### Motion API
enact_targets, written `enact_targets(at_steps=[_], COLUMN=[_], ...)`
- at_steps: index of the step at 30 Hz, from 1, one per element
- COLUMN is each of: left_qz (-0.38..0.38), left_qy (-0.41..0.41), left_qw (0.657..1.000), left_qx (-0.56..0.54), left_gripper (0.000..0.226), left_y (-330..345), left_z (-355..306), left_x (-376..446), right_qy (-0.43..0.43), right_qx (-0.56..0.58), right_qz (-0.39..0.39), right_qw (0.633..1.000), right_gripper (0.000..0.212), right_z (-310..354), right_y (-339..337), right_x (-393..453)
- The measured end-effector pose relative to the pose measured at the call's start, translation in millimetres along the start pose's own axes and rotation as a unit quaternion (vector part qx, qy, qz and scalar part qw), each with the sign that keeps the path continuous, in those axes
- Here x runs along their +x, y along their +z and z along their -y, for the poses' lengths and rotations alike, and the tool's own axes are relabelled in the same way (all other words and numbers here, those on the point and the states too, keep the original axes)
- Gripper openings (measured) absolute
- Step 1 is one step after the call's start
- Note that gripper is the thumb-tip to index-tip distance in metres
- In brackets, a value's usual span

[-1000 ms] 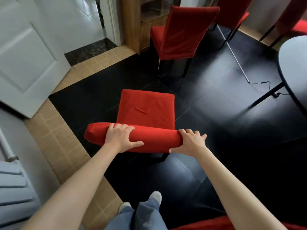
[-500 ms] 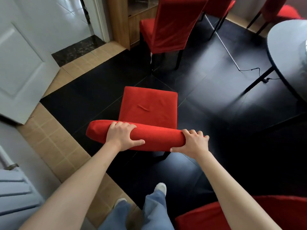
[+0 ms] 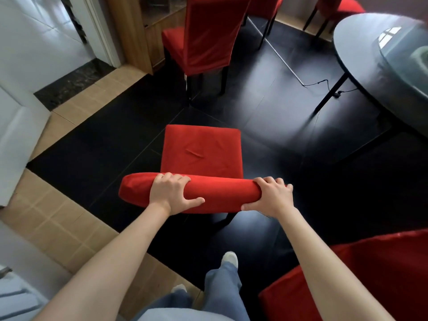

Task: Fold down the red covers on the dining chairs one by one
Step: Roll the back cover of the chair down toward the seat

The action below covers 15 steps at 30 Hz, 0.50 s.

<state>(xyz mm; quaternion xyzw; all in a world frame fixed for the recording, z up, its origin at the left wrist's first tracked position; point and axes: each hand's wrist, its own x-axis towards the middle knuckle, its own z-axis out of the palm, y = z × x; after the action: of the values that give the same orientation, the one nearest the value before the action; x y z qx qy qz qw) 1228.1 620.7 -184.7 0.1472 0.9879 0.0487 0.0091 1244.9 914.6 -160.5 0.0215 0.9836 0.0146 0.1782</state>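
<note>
Tiles (image 3: pixel 266 126), black, tan-bordered (image 3: pixel 76 230)

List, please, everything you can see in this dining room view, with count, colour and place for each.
near chair: one, red cover, centre, seen from behind and above
backrest top: one, red, rounded, under both hands
second chair: one, red cover, top centre, beside the cabinet
further chairs: at least two, red, along the top edge, partly cut off
red fabric: one piece, bottom right corner, cut off
round table: one, dark, right edge
cable: one, black, on the floor by the table leg
wooden cabinet: one, brown, top left of centre
door: one, white, left edge
floor: black tiles, tan tile border on the left
left hand: grips the backrest top
right hand: grips its right end
</note>
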Motion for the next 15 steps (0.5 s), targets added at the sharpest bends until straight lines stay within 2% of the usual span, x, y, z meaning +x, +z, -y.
enact_targets(at_steps=[9,15], left_qz=[0.006,0.019], left_qy=[0.007,0.016], left_qw=[1.000,0.999], left_qx=[0.009,0.032], left_gripper=[0.101,0.091], left_y=[-0.4,-0.8], left_z=[20.6,33.9], left_x=[42.0,86.8], right_qy=[0.021,0.031], right_qx=[0.013,0.020], right_qz=[0.012,0.023], right_qw=[1.000,0.999], right_gripper=[0.110,0.104], right_z=[9.7,13.0], right_y=[-13.4,-27.7], right_x=[37.4,76.1])
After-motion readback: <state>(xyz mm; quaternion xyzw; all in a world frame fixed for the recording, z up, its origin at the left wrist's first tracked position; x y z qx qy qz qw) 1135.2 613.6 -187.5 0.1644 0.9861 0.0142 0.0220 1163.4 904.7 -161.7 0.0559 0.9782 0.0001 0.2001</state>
